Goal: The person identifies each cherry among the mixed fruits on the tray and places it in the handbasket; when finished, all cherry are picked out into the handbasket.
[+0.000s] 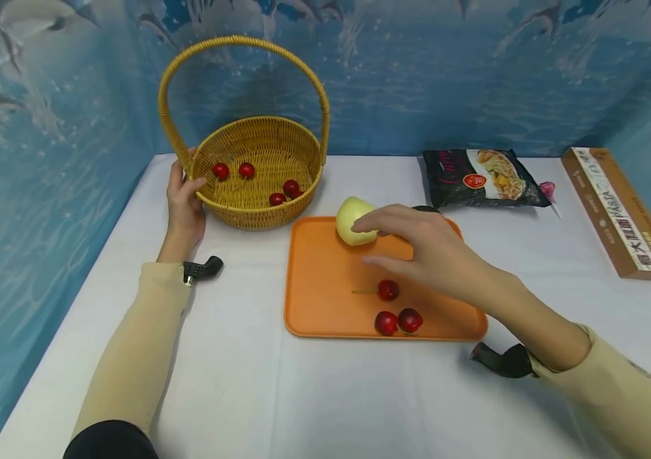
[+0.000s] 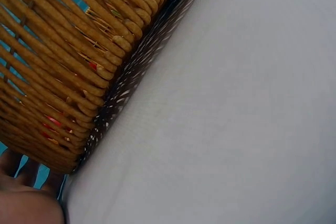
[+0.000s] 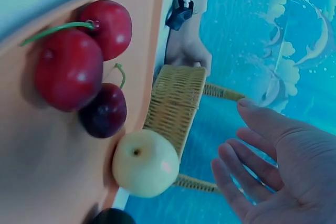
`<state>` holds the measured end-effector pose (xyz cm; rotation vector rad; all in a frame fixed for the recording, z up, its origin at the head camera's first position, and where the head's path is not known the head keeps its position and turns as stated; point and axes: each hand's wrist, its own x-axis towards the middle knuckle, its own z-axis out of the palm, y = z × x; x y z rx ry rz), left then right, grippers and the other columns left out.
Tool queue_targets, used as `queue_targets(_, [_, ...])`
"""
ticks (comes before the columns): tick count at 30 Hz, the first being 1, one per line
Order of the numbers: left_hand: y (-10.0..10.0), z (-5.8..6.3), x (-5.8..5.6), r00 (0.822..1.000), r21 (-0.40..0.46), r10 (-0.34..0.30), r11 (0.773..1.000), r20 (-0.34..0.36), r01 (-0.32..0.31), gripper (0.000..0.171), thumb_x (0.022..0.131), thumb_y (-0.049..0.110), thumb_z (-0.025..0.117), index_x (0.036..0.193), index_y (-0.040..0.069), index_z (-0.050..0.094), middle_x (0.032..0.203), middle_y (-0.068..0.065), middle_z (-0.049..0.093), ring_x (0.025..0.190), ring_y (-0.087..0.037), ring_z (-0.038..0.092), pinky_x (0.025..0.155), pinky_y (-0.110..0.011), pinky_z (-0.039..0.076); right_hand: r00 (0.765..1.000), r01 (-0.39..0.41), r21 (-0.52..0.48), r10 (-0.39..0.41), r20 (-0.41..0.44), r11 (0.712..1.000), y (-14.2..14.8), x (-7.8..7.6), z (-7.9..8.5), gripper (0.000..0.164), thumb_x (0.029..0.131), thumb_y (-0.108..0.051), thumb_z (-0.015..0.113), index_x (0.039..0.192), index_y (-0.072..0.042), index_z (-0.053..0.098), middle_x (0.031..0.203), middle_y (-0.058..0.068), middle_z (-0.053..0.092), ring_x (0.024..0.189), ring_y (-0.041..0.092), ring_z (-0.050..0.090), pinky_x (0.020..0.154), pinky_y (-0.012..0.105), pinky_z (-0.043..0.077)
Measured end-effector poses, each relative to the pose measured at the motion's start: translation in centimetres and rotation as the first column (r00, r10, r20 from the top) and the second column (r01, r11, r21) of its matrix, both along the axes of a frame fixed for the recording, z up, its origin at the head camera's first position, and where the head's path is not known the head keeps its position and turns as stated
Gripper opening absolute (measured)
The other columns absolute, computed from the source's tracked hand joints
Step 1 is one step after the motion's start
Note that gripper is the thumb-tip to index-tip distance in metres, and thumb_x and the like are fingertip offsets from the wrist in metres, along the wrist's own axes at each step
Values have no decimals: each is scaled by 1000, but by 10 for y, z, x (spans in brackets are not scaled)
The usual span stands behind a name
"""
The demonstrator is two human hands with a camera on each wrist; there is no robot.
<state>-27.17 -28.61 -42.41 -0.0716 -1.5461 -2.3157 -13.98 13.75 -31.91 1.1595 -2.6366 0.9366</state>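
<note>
At the left side of a yellow wicker basket, my left hand grips the wall with the thumb near its rim. Several red cherries lie inside the basket. My right hand hovers over an orange tray, fingers loosely bent and holding nothing. Close to its fingertips, in the head view, is a pale green round fruit on the tray. Three cherries rest near the tray's front edge, one with a long stem. A black object beside the pale fruit is mostly hidden in the head view.
Behind the tray to the right lies a black food packet, with a wrapped lollipop at its end. A long brown box stands farther right. Blue dolphin-print cloth hangs around the white table.
</note>
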Motion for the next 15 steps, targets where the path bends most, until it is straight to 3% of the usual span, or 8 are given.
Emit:
queue_targets(7, [-4, -4, 1, 1000, -8, -3, 1000, -2, 3, 62, 91, 1, 52, 152, 10, 50, 157, -13, 49, 146, -24, 44, 117, -32, 31, 999, 23, -3, -23, -25, 1000, 25, 9, -11, 51, 83, -16, 91, 130, -26, 73, 128, -10, 73, 103, 5, 68, 86, 27, 55])
queue_targets(15, [-6, -1, -1, 1000, -39, -14, 999, -10, 13, 59, 91, 4, 53, 150, 12, 53, 155, -15, 49, 146, -27, 43, 119, -37, 30, 1000, 9, 9, -9, 28, 1000, 41, 7, -26, 53, 81, -14, 92, 127, -31, 73, 126, -15, 73, 101, 5, 70, 87, 18, 53])
